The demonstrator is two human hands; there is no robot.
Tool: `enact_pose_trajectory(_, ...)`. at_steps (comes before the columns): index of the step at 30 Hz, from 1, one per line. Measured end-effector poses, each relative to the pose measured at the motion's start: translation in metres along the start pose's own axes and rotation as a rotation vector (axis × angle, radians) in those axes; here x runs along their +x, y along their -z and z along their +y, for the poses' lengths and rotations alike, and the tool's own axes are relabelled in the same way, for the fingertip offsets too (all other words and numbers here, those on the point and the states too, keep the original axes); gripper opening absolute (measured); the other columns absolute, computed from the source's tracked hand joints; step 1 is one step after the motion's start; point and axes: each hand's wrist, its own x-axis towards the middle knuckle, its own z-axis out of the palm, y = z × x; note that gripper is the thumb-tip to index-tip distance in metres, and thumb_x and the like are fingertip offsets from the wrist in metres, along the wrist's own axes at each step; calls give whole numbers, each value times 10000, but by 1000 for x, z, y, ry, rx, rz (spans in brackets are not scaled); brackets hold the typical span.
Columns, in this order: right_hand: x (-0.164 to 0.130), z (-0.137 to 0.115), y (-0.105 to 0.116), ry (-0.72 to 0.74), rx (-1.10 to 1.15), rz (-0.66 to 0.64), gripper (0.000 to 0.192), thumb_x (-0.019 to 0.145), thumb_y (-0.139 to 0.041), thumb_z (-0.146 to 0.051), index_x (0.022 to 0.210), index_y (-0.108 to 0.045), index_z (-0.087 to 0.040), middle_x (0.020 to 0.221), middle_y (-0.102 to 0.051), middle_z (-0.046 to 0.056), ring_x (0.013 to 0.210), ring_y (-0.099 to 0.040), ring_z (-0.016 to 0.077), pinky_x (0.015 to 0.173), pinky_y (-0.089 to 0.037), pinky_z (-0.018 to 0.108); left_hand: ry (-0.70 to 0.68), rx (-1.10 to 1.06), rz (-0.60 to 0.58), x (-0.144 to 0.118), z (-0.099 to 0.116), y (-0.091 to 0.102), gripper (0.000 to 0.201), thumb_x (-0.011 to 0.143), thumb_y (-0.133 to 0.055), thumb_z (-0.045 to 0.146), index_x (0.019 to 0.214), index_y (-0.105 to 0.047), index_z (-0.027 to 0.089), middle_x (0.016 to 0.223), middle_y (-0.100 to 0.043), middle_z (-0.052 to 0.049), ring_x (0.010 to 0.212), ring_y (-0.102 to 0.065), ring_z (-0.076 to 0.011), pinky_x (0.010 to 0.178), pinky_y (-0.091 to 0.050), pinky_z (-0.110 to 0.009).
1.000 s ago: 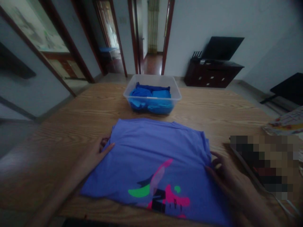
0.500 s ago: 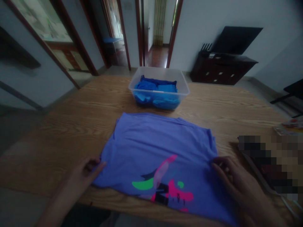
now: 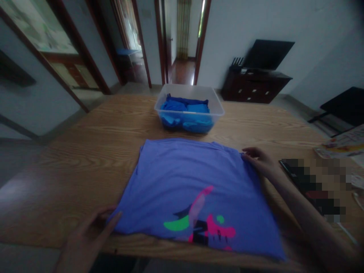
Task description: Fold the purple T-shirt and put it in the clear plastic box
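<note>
A purple shirt point(image 3: 184, 178) with a pink and green print lies flat on the wooden table point(image 3: 85, 151), its printed end toward me. My left hand point(image 3: 88, 235) pinches the shirt's near left corner at the table's front edge, thumb on top of the cloth. My right hand point(image 3: 260, 161) reaches out to the far right corner, and its curled fingers hold the cloth there. Both forearms come in from the bottom of the view.
A clear plastic bin point(image 3: 189, 91) holding folded blue clothes point(image 3: 186, 113) stands just beyond the shirt. Papers or magazines point(image 3: 341, 146) lie at the table's right edge. A dark cabinet point(image 3: 256, 85) stands against the back wall, and open doorways are behind the table.
My left hand slid back along the shirt's left edge to the near corner. My right hand moved forward from the near right side to the far right corner.
</note>
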Motion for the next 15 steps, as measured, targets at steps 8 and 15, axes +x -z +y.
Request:
enact_pose_trajectory(8,2,-1,10,62,-144,-31,742,875,-663,-828,1210,-707,-167,1000,-747,157,817,-716,287,732,-608,456,33,-168,-27,-7,-1,-3,653,782,-742,868,1023,-735,261,923,-820,-50,890,-821,-310,826,-716,-411)
enact_pose_trajectory(15,4,-15,3,179,-81,-104,602,982,-588,-767,1141,-733,-205,1008,-739,128,873,-699,270,775,-590,434,28,-225,-36,-5,12,-7,829,801,-803,784,1412,-622,254,940,-809,-45,781,-806,-276,731,-720,-395)
